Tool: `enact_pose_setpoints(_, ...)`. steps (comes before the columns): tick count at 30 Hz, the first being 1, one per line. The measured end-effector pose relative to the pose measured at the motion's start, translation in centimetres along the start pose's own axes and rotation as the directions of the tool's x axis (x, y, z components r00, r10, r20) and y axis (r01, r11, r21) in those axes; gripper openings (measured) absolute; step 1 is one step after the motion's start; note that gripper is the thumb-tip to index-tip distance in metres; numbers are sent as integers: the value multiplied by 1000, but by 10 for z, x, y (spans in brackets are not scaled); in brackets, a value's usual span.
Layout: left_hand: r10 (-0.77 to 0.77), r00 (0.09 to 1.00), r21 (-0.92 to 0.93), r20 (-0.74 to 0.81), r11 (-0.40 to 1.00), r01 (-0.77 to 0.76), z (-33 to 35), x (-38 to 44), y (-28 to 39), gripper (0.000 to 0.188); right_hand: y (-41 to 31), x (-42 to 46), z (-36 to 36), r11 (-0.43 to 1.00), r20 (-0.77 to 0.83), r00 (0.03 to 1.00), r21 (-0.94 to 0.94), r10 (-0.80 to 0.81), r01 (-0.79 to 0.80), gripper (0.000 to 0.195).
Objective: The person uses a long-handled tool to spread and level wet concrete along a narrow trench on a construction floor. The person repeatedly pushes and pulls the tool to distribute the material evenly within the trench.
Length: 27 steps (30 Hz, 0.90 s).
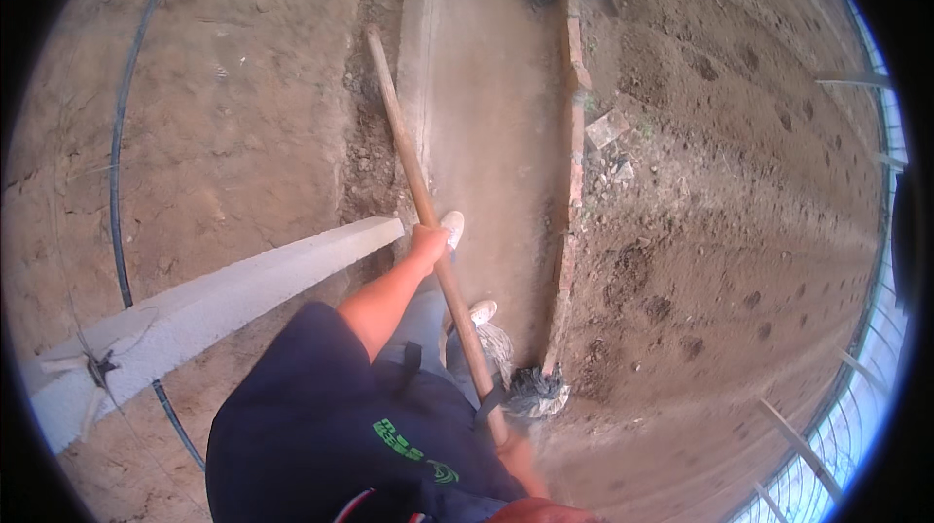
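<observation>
A long, thick wooden pole [408, 158] runs slantwise across the view in front of my body. Its far end reaches over the strip of loose soil beside the concrete curb. My left hand [430, 240] is closed around the pole near its middle, just above one pale shoe [453, 229]. Lower down, my right hand [514, 446] grips it close to its near end, partly hidden by the pole. A dark strap [489, 402] crosses the pole just above the right hand. What the far end of the pole touches is unclear.
A concrete post [255, 297] stands at my left. A black hose [117, 158] runs behind it over bare earth. The concrete path [496, 121] lies between a curb [416, 34] and a brick edging [573, 187]. Crumpled dark plastic bundles [538, 392] sit by the edging; tilled soil [715, 231] stretches right.
</observation>
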State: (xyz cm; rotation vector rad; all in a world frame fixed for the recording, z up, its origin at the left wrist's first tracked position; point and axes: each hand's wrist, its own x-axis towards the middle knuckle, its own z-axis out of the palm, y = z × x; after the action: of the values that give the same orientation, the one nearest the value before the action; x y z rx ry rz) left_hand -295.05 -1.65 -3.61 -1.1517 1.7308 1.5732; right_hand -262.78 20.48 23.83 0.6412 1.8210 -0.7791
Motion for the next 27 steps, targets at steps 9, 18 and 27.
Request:
enact_pose_setpoints(9, -116, 945, -406, 306, 882, 240, 31, 10, 143, 16, -181, -89, -201, 981, -136, 987, 183, 86, -60, 53)
enact_pose_setpoints(18, -231, 946, -407, 228, 860, 308, -8, 51, 72, 17, -100, -77, -120, 992, -165, 986, 128, 36, -15, 58)
enact_pose_setpoints(27, -550, 827, -292, 114, 777, 557, -9, -110, -58, 17, 108, -120, 25, 872, -143, 919, -291, 368, -394, 38)
